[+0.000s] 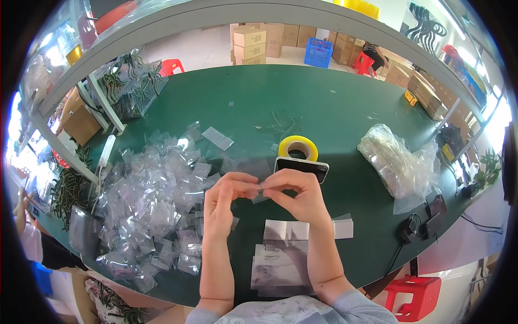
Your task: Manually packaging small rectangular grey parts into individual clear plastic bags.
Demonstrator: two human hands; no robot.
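Above the middle of the green table, my left hand (224,197) and my right hand (295,193) meet at the fingertips, each closed in a pinch. A bit of clear film shows under the fingertips; whether it is held or lies on the table I cannot tell. Just beyond my right hand lies a phone (318,168), against a roll of yellow tape (298,141). A large heap of small clear plastic bags (156,194) spreads to the left of my left hand. Below my right hand are white paper cards (276,229) and a stack of flat translucent sleeves (278,270).
A bulky clear plastic bag (394,162) lies on the right, with black adapters and cables (413,229) nearby. A grey shelf frame (226,17) arches over the far side. Beyond stand cartons (250,46) and a blue crate (318,52). A red stool (413,297) is at lower right.
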